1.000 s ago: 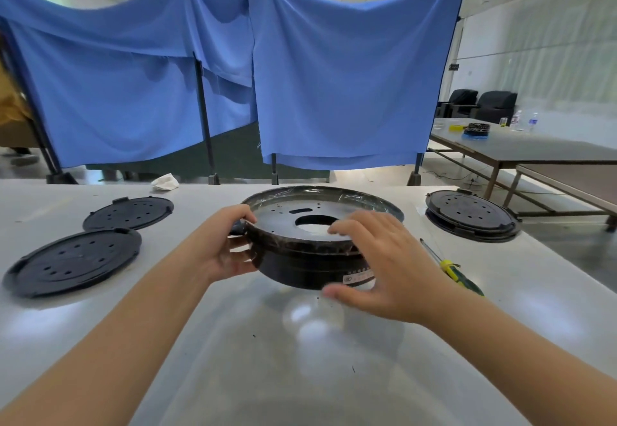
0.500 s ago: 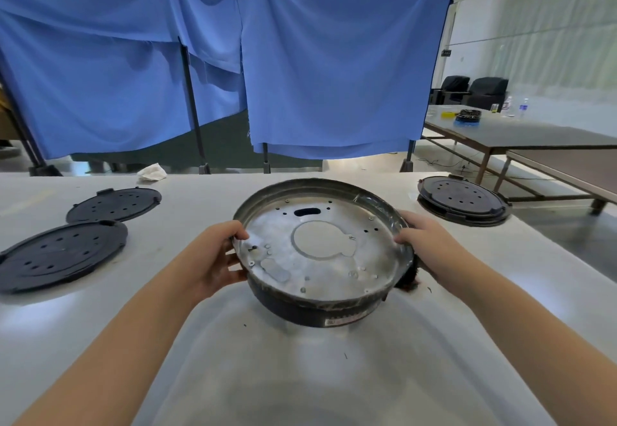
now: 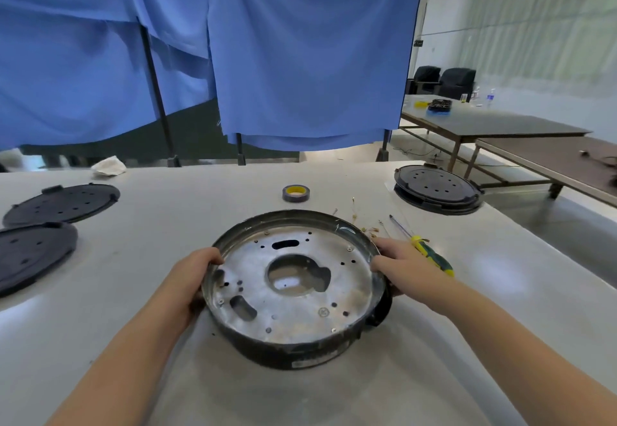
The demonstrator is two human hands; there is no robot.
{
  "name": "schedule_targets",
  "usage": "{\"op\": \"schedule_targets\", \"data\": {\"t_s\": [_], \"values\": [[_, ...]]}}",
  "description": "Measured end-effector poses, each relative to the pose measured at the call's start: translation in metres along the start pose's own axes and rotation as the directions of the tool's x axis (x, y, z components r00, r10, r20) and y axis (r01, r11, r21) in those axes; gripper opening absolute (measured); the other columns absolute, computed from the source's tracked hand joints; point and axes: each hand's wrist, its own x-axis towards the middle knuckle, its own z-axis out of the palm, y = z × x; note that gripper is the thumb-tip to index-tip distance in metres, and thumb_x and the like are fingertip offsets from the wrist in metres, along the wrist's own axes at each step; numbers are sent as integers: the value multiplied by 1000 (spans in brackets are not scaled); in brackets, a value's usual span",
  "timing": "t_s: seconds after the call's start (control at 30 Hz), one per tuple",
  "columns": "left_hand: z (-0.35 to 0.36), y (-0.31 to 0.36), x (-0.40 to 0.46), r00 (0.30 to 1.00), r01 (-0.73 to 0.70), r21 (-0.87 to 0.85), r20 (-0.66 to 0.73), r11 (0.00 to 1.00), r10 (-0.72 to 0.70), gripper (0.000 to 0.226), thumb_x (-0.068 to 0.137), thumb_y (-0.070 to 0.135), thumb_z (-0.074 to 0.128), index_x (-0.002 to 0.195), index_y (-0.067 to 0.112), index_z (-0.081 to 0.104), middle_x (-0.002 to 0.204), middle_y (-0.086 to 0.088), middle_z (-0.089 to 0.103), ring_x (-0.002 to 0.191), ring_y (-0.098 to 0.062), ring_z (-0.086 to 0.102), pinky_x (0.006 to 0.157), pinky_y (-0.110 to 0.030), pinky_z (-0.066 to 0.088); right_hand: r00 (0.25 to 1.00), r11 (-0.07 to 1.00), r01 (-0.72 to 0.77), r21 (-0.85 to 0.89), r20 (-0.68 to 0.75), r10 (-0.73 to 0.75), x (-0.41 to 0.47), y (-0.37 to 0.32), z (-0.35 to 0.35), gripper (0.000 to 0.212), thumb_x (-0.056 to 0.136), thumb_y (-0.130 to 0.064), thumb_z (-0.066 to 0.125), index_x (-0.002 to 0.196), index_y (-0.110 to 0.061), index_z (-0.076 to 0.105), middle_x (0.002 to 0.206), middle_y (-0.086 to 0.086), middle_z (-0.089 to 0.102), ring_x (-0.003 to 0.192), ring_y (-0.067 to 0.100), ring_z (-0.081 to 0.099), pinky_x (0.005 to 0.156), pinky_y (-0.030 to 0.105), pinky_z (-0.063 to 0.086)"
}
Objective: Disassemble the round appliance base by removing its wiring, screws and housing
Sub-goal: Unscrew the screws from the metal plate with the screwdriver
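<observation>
Now both hands, left (image 3: 197, 278) and right (image 3: 400, 268), around the round base (image 3: 293, 322) rim

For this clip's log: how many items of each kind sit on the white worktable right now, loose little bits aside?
Round metal base, held by left hand and right hand: 1
Black round covers: 3
Screwdriver: 1
Tape roll: 1
Crumpled white cloth: 1
Total: 7
</observation>
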Motion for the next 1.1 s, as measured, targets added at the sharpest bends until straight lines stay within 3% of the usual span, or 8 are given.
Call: {"op": "schedule_targets", "data": {"t_s": [0.13, 0.23, 0.3, 0.4, 0.57, 0.83, 1.0, 1.1], "values": [[-2, 0, -3, 999, -41, 1, -10, 999, 41, 10, 63, 21, 57, 59, 17, 49, 56, -9, 46, 52, -22, 42, 50, -31, 34, 993, 986, 70, -154, -88, -84, 5, 0, -9, 25, 93, -21, 46, 81, -3, 59, 65, 10, 48, 59, 21, 50, 57, 41, 55], [-1, -3, -5, 999, -42, -41, 0, 998, 42, 19, 64, 23, 58, 49, 20, 48, 49, -5, 46, 43, -21, 43, 46, -28, 36, 909, 892, 85, -444, -332, -252, 10, 2, -22, 38, 91, -39, 47, 71, -10, 62, 62, 3, 61, 57, 18, 55, 55, 33, 47], [2, -4, -6, 999, -47, -68, -10, 997, 46, 21, 68, 22, 58, 49, 19, 50, 46, -4, 48, 39, -19, 45, 43, -26, 38, 841, 844, 26, -536, -445, -308, 17, 4, -34, 26, 90, -34, 48, 77, -20, 65, 75, -3, 66, 72, 19, 61, 64, 32, 49], [4, -4, -8, 998, -60, -85, -19, 995, 58, 22, 69, 22, 59, 49, 19, 50, 45, -4, 48, 38, -19, 45, 44, -27, 39, 855, 766, -185, -616, -485, -183, 29, 12, -51, 21, 87, -27, 53, 103, -17, 61, 106, 4, 61, 97, 26, 56, 74, 34, 46], [3, -5, -9, 997, -72, -81, 3, 994, 72, 18, 63, 26, 61, 52, 19, 50, 48, -5, 48, 41, -20, 45, 46, -27, 38, 861, 666, -421, -615, -501, 82, 36, 33, -57, 38, 83, -36, 58, 107, -10, 46, 106, 10, 51, 98, 32, 53, 70, 33, 41], [-1, -5, -9, 999, -35, -68, 13, 997, 35, 19, 52, 32, 65, 55, 19, 51, 55, -9, 46, 50, -23, 41, 51, -33, 35, 884, 658, -392, -644, -460, 76, 37, 48, -57, 25, 86, -29, 55, 104, -11, 56, 100, 7, 60, 88, 26, 56, 69, 31, 46], [-1, -5, -9, 999, -39, -77, 17, 996, 40, 19, 48, 32, 66, 54, 19, 53, 54, -8, 48, 48, -24, 43, 49, -32, 37, 882, 716, -351, -604, -469, 37, 35, 48, -58, 50, 87, -21, 50, 136, -22, 39, 115, 8, 59, 89, 26, 52, 65, 32, 43], [-1, -5, -8, 999, -43, -77, 25, 996, 45, 20, 48, 32, 66, 55, 20, 52, 54, -8, 47, 48, -23, 42, 50, -31, 36, 850, 723, -373, -582, -527, 14, 34, 47, -59, 52, 84, -19, 52, 135, -18, 37, 108, 9, 59, 88, 29, 56, 62, 32, 44]]}}
